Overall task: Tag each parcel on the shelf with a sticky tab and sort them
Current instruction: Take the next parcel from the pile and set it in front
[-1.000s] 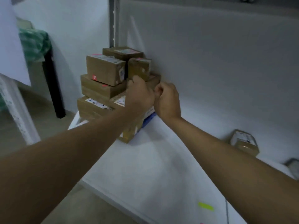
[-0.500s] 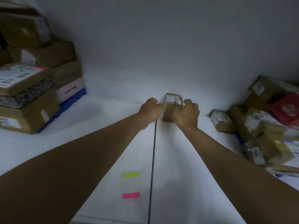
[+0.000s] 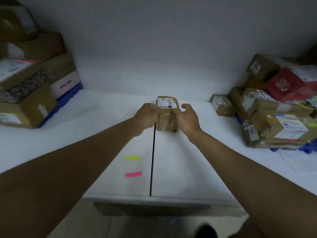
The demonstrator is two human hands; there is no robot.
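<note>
One small parcel [image 3: 166, 115] sits mid-shelf [image 3: 103, 117] between two hands: left hand [image 3: 147, 115] curled against its side, right hand [image 3: 187, 117] loosely spread beside it. Two sticky tabs, yellow tab [image 3: 132, 158] and pink tab [image 3: 133, 174], lie nearer.

Dim, bluish light; motion blur and wide-angle bending at the edges.

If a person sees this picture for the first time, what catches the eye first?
Two bare hands meet at a small brown parcel in the shelf's middle: left hand against its left side, right hand at its right. Nearer, yellow tab and pink tab glow on the white shelf.
</note>
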